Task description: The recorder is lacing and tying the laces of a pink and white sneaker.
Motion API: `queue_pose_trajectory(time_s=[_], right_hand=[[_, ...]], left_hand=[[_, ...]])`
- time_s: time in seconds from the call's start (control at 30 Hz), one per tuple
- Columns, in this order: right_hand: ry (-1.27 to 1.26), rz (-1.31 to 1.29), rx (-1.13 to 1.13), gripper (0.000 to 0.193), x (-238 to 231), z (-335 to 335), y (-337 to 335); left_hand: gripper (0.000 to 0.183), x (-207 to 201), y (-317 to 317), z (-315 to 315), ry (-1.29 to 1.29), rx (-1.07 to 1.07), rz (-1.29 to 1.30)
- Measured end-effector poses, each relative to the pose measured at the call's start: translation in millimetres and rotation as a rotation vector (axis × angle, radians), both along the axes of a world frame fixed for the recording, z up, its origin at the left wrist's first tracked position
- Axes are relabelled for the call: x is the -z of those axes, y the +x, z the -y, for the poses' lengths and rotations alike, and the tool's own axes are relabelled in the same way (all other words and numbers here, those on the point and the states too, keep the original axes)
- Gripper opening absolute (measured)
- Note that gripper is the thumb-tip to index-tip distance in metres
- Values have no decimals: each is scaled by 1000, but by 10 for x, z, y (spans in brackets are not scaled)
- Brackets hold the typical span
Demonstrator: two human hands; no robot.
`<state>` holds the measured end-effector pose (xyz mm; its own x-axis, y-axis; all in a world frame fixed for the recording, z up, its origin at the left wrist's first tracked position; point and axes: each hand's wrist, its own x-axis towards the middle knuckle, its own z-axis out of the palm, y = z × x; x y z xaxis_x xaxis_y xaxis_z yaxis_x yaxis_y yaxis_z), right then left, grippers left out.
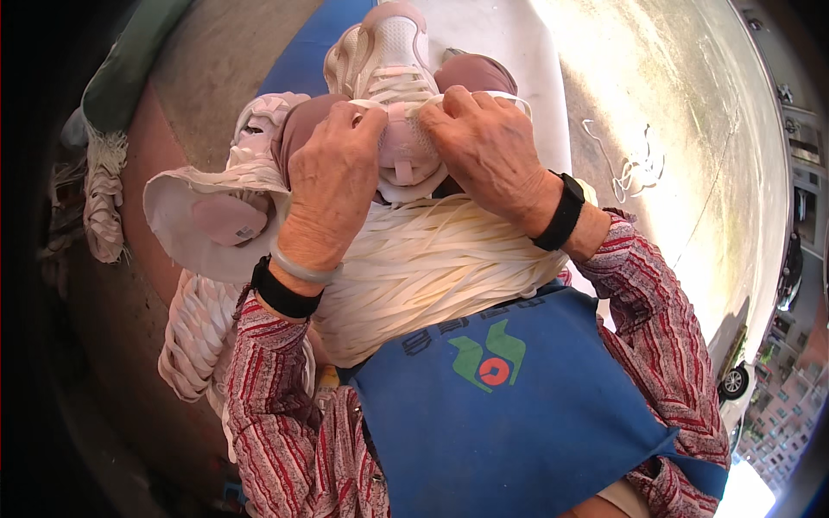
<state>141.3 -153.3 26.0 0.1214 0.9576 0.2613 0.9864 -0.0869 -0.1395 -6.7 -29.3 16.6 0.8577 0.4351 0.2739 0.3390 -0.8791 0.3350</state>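
Note:
A pink and white sneaker (399,53) points its toe away from me, between my knees. Its upper part is laced with flat white shoelace (400,89), and the pink tongue (403,142) faces me. My left hand (335,177) is closed at the shoe's left edge, pinching a lace end by the eyelets. At the right edge, my right hand (494,154) is closed too, with a loop of white lace showing beside its knuckles. Both fingertips are partly hidden. Across my lap lies a thick bundle of cream-white laces (432,268).
Several more pale shoes lie to the left, one with a wide white flap (177,207). Below them hangs a bundle of laces (192,337). A blue apron (509,414) covers my lap. Loose white laces (637,171) lie on the sunlit floor to the right.

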Motion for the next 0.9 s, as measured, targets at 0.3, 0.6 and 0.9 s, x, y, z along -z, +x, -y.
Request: queue_pose_trajectory(time_s=[0.3,0.6,0.9], right_hand=[[177,-658,-213,8,-297,-7,-27],[92,-1134,-170,11,-227,17,-138],[-288,-1425,-431,12,-798,339,-148]], left_hand=[[15,-86,-28,-45,215,60,347],[17,-783,-308,596,-521,311,538],[24,-370,-489,334,-1637,67,147]])
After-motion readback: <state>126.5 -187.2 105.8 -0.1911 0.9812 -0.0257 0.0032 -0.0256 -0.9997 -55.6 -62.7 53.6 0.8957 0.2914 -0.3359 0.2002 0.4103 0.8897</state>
